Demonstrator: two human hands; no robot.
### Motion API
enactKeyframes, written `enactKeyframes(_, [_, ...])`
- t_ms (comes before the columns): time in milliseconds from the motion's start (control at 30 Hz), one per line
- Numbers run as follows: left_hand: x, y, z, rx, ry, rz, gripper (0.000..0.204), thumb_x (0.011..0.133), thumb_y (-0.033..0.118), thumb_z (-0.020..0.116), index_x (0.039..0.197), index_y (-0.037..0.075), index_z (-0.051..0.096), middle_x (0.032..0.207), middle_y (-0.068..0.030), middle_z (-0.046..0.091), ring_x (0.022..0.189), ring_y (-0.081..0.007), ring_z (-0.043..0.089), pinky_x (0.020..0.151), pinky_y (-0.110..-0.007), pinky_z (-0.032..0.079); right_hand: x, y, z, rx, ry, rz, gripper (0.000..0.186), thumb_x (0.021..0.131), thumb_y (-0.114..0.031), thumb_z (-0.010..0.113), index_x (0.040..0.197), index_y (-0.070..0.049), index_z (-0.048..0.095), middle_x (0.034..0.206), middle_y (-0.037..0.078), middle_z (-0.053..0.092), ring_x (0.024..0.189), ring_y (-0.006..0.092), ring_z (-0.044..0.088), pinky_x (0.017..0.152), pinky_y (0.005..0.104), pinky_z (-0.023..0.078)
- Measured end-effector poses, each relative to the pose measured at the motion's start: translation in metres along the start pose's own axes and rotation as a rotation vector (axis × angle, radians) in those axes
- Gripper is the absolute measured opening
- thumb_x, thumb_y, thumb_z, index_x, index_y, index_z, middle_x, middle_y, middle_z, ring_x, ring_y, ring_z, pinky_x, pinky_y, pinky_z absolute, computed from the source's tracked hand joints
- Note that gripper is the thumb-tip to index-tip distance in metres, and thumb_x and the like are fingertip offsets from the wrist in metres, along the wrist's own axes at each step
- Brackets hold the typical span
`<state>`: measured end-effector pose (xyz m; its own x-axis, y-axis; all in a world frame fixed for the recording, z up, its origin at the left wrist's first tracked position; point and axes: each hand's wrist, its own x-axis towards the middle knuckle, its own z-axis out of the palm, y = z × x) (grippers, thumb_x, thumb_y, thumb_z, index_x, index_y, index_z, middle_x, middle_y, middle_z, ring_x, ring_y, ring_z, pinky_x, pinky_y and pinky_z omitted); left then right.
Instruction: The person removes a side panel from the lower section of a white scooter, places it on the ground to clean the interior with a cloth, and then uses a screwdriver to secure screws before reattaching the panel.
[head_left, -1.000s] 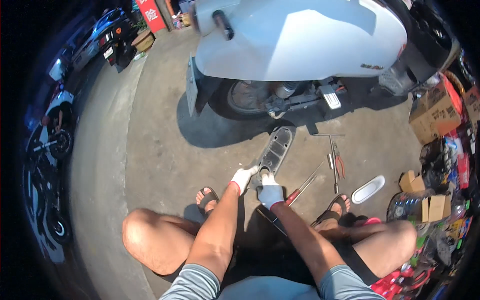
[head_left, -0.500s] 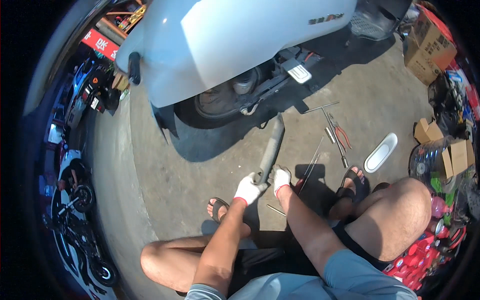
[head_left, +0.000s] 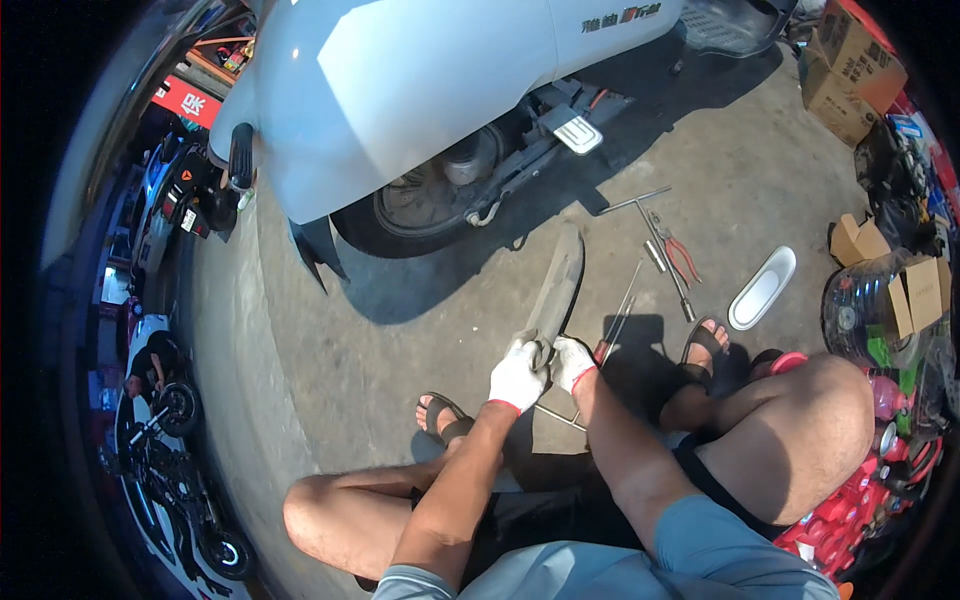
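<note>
Both my hands wear white gloves with red cuffs. My left hand [head_left: 520,375] is closed round the near end of a long, dusty grey curved strip-like part [head_left: 560,285]. At the same end, my right hand [head_left: 573,362] grips the part's right side, its fingertips partly hidden. The part points away from me toward the scooter's wheel [head_left: 405,210], apart from it. Just right of my hands lies a screwdriver [head_left: 602,350] with a red handle. A thin metal rod [head_left: 560,417] rests on the floor below them.
A pale scooter body [head_left: 400,100] stands ahead. A T-handle wrench [head_left: 665,262], red-handled pliers [head_left: 684,262] and a white oval cover [head_left: 762,288] lie on the right. Cardboard boxes [head_left: 850,80] are at far right, and a black motorbike [head_left: 180,480] is at left.
Both hands have shifted slightly right with the grey part, which has turned to show more of its broad face. The right hand has come closer to the left.
</note>
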<state>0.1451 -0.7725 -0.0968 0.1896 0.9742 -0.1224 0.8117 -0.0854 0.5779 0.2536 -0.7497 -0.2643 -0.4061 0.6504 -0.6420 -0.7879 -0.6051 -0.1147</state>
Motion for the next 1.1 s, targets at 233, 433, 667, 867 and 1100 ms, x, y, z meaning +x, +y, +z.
enactKeyframes(233, [-0.005, -0.013, 0.000, -0.040, 0.028, -0.053, 0.038, 0.078, 0.016, 0.066, 0.114, 0.004, 0.060, 0.128, -0.0167, 0.057, 0.112, -0.0368, 0.058, 0.093, -0.039, 0.049, -0.020, 0.003, 0.025, -0.100, 0.023, 0.041, 0.021, 0.090, -0.009, 0.048, 0.103, -0.007, 0.064, 0.095, 0.010, 0.069, 0.091, 0.0271, 0.064, 0.084, 0.0409, 0.050])
enactKeyframes(433, [-0.003, -0.016, -0.004, -0.021, -0.083, -0.142, 0.038, 0.077, 0.019, 0.070, 0.111, 0.004, 0.060, 0.123, -0.0194, 0.057, 0.109, -0.0381, 0.058, 0.091, -0.040, 0.049, 0.004, 0.019, 0.009, -0.304, 0.166, -0.121, 0.015, 0.087, -0.011, 0.056, 0.073, -0.015, 0.058, 0.062, 0.001, 0.052, 0.057, 0.0210, 0.049, 0.054, 0.0356, 0.039])
enactKeyframes(667, [-0.033, -0.036, -0.020, 0.052, -0.023, -0.167, 0.035, 0.077, 0.019, 0.068, 0.109, 0.006, 0.061, 0.125, -0.0191, 0.055, 0.107, -0.0398, 0.059, 0.090, -0.042, 0.050, -0.009, 0.018, 0.053, -0.155, 0.278, -0.277, 0.026, 0.094, -0.036, 0.058, 0.080, -0.015, 0.064, 0.066, 0.001, 0.058, 0.052, 0.0174, 0.052, 0.048, 0.0326, 0.039])
enactKeyframes(867, [-0.020, -0.012, -0.012, 0.117, -0.234, -0.065, 0.037, 0.079, 0.024, 0.068, 0.107, 0.002, 0.063, 0.127, -0.0214, 0.055, 0.108, -0.0410, 0.059, 0.092, -0.041, 0.050, -0.007, -0.032, 0.053, -0.836, 0.343, -0.587, 0.046, 0.091, -0.042, 0.063, 0.102, 0.002, 0.069, 0.091, 0.016, 0.071, 0.083, 0.0269, 0.064, 0.077, 0.0381, 0.048])
enactKeyframes(1100, [0.020, -0.027, -0.049, -0.408, 0.042, -0.495, 0.054, 0.089, 0.035, 0.066, 0.122, -0.007, 0.056, 0.113, -0.0201, 0.067, 0.105, -0.0248, 0.063, 0.092, -0.036, 0.048, -0.065, 0.004, 0.112, -1.548, 0.610, -0.611, 0.045, 0.085, -0.043, 0.061, 0.095, 0.000, 0.066, 0.095, 0.025, 0.067, 0.092, 0.0423, 0.065, 0.081, 0.0496, 0.051])
